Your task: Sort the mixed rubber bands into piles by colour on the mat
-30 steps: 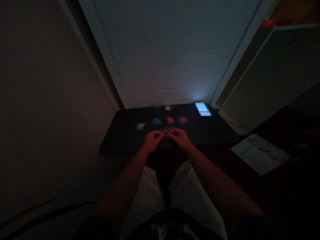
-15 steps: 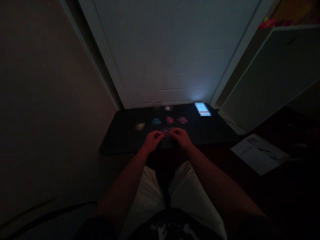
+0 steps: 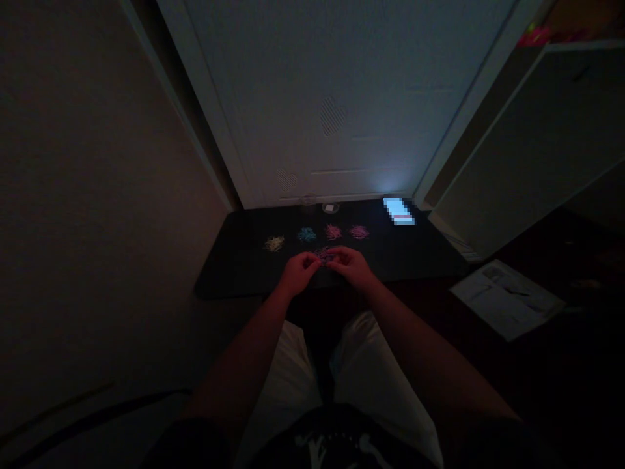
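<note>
In dim light my left hand [image 3: 299,272] and my right hand [image 3: 351,267] meet over a mixed pile of thin coloured loops [image 3: 324,255] on a black mat [image 3: 244,260]. Both hands have their fingertips pinched into the pile; what each pinch holds is too small and dark to name. Beyond the pile lie sorted little heaps: a yellow heap [image 3: 274,243], a blue heap [image 3: 306,234], a pink heap [image 3: 333,232] and a magenta heap [image 3: 359,232].
A lit phone [image 3: 398,211] lies at the mat's far right. A small clear dish [image 3: 330,208] and a glass [image 3: 307,200] stand by the white door [image 3: 332,98]. A paper booklet [image 3: 508,299] lies on the floor at right, beside a white cabinet [image 3: 527,143].
My hands have drawn a little closer together over the pile, and the view has shifted slightly; the heaps and phone lie as before.
</note>
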The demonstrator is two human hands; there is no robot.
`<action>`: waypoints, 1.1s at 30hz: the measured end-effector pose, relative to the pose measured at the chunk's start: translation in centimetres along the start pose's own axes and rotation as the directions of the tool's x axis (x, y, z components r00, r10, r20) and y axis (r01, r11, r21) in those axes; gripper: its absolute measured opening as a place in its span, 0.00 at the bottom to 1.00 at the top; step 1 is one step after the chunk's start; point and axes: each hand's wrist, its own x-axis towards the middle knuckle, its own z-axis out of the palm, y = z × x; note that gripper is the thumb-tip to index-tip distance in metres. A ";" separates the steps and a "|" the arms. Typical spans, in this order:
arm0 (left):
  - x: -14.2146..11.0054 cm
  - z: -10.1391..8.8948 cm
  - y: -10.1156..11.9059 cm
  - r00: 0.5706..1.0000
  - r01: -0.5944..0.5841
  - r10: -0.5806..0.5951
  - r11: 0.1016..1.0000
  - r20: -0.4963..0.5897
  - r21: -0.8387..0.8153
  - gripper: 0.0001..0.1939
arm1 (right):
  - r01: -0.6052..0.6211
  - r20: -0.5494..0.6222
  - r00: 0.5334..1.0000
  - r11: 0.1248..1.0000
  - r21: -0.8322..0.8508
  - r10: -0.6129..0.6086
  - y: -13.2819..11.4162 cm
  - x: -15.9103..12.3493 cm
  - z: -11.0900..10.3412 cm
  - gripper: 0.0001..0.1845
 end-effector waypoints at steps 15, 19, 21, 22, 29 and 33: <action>-0.3 0.2 0.5 0.993 -0.054 0.037 0.987 0.112 0.154 0.10 | 0.050 0.059 0.997 0.983 -0.174 -0.041 0.1 0.1 0.1 0.11; -0.3 0.2 0.4 0.996 -0.048 0.033 0.984 0.088 0.169 0.10 | 0.018 -0.032 0.999 0.994 -0.105 -0.021 0.4 0.2 0.0 0.12; -0.2 0.1 0.2 0.995 -0.047 0.032 0.985 0.090 0.167 0.10 | 0.019 0.022 1.000 0.994 -0.106 -0.017 0.6 0.2 0.0 0.12; -0.2 0.1 0.1 0.995 -0.049 0.033 0.985 0.095 0.166 0.10 | 0.035 0.076 0.997 0.990 -0.139 -0.024 0.6 0.1 0.1 0.13; -0.1 0.3 0.0 0.992 -0.071 0.054 0.986 0.115 0.151 0.11 | 0.083 0.068 0.996 0.955 -0.283 -0.066 0.3 0.1 0.6 0.10; -0.2 0.2 0.4 0.994 -0.059 0.043 0.987 0.105 0.150 0.11 | 0.019 -0.008 1.000 0.989 -0.146 -0.021 0.7 0.3 0.0 0.11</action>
